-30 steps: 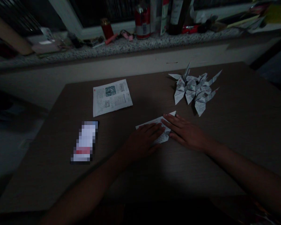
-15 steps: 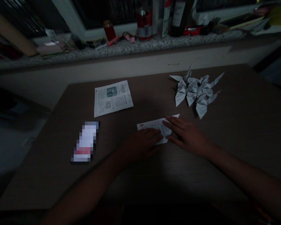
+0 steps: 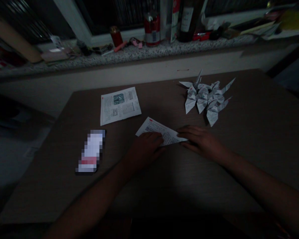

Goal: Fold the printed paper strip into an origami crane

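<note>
A folded sheet of printed paper [image 3: 169,131], roughly triangular with a small red mark near its upper corner, lies at the middle of the table. My left hand [image 3: 146,146] is closed on its near left part, fingers over the print and thumb at the near edge. At the right-hand tip, my right hand [image 3: 199,141] grips the paper between fingers and thumb. Both hands hide part of the lower edge. Farther back to the right stand several folded paper cranes [image 3: 211,114], made of similar printed paper and grouped close together.
Another printed sheet [image 3: 121,106] lies flat at the back left of the brown table [image 3: 149,196]. A phone [image 3: 91,152] with a lit, blurred screen is left of my left hand. Behind, the stone windowsill [image 3: 129,54] carries a red can [image 3: 152,30], a dark bottle [image 3: 188,21] and clutter.
The folded paper has turned, its red-marked corner now farther from me and its right tip nearer. My left hand has shifted slightly left; my right hand's spread fingers have closed on the tip.
</note>
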Action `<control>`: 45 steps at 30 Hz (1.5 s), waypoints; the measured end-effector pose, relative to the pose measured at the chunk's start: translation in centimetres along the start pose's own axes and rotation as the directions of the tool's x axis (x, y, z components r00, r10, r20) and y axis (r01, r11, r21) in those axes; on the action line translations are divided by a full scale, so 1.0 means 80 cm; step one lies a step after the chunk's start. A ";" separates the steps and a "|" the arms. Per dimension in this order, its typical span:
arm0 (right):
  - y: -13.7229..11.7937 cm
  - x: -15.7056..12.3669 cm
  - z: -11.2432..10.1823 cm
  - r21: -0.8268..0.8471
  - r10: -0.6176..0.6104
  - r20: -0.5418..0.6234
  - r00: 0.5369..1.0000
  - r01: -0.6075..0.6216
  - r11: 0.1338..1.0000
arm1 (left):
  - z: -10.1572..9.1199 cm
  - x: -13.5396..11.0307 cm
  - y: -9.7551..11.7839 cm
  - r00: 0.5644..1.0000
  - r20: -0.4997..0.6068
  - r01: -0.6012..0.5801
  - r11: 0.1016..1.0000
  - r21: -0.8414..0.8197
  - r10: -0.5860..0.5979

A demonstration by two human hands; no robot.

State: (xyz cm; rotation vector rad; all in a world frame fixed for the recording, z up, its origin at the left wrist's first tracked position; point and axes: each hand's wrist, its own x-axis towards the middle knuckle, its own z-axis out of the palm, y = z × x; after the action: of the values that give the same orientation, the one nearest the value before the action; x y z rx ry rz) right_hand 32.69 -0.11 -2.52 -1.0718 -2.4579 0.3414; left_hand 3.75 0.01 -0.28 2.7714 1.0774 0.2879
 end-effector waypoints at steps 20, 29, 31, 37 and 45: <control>-0.017 0.002 -0.008 0.126 0.027 -0.156 0.987 -0.007 0.992 | -0.008 0.007 0.007 1.000 -0.009 0.005 0.989 0.148 -0.004; 0.005 0.002 -0.012 0.258 0.123 -0.130 0.984 -0.086 0.962 | -0.016 0.000 0.000 0.945 -0.197 0.145 0.878 -0.457 -0.260; 0.005 0.004 -0.010 0.274 0.128 -0.118 0.985 -0.091 0.957 | -0.019 0.000 0.000 0.915 -0.181 0.197 0.790 -0.581 -0.361; -0.001 0.008 -0.007 0.357 0.180 -0.202 0.963 -0.099 0.929 | -0.027 0.003 0.000 0.853 -0.111 0.247 0.581 -0.776 -0.510; -0.016 0.007 -0.012 0.500 0.426 -0.280 0.860 -0.248 0.830 | -0.021 0.003 0.000 0.826 -0.034 0.195 0.343 -0.919 -0.563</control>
State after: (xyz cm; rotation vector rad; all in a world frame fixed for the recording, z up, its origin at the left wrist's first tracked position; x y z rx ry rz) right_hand 32.01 -0.50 -1.04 -1.2305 -1.7152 0.7036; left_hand 3.53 0.31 1.35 1.4431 1.1354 0.9877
